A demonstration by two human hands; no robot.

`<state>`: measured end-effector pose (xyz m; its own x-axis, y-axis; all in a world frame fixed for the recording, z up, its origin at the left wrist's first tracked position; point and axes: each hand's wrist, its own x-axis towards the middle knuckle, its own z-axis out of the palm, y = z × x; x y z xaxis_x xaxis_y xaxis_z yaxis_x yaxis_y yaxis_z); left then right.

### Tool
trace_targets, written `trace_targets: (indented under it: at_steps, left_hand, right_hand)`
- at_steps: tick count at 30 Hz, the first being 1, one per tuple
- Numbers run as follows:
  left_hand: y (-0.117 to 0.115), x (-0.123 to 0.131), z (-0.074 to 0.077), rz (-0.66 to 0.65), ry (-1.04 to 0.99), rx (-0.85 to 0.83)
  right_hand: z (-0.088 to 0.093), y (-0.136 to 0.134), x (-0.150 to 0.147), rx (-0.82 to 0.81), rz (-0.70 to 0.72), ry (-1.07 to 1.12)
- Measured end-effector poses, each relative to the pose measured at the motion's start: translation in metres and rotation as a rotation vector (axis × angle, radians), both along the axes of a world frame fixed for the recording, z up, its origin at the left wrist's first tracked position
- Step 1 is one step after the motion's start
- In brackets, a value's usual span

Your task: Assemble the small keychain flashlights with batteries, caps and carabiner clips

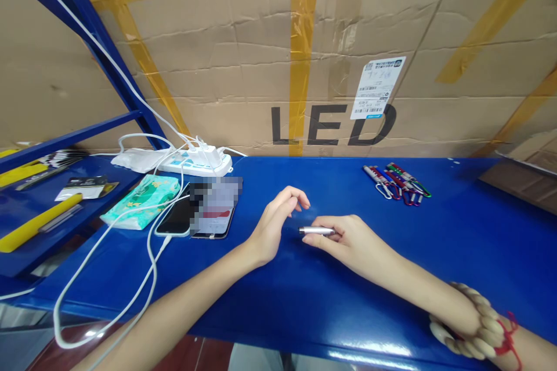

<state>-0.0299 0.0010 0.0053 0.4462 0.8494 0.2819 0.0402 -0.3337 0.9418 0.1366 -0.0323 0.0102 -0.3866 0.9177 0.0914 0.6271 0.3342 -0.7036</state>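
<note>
My right hand (348,237) pinches a small silver flashlight (314,231), a short metal tube with a dark end, between thumb and fingers. The tube lies level above the blue table and points toward my left hand; its rear part is hidden in my grip. To the left of it, my left hand (278,223) hovers with loosely curved fingers and nothing in them, a short gap away from the tube. Several small flashlights with carabiner clips (398,182), in red, blue, green and silver, lie in a pile at the back right of the table.
Two phones, one black-screened (174,214) and one lit (217,214), lie left beside a tissue pack (141,203). Behind them stands a white power strip (195,159); its white cables (154,255) loop over the table's front left. A large cardboard box (243,69) walls the back.
</note>
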Motion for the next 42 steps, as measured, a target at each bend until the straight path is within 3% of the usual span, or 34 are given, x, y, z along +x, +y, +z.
trace_targets:
  at_steps: [12, 24, 28, 31, 39, 42]
  left_hand:
    - [0.0, 0.001, 0.001, 0.026, 0.04, 0.002]
    - [0.001, 0.001, 0.001, 0.05, 0.014, 0.021]
    - [0.004, 0.003, 0.001, 0.176, 0.019, -0.053]
    - [0.004, 0.004, 0.003, 0.197, 0.039, -0.078]
    - [0.003, 0.005, 0.006, 0.197, 0.092, -0.058]
    - [0.003, 0.005, 0.005, 0.198, 0.11, -0.06]
  right_hand:
    - [0.001, 0.0, 0.001, 0.012, 0.059, 0.006]
    - [-0.002, 0.003, 0.004, 0.066, -0.02, -0.048]
    - [-0.01, 0.017, 0.017, 0.159, -0.196, -0.23]
    - [-0.013, 0.027, 0.028, 0.202, -0.24, -0.452]
    - [0.0, 0.037, 0.047, 0.064, -0.425, -0.754]
    - [0.01, 0.039, 0.057, -0.014, -0.424, -0.794]
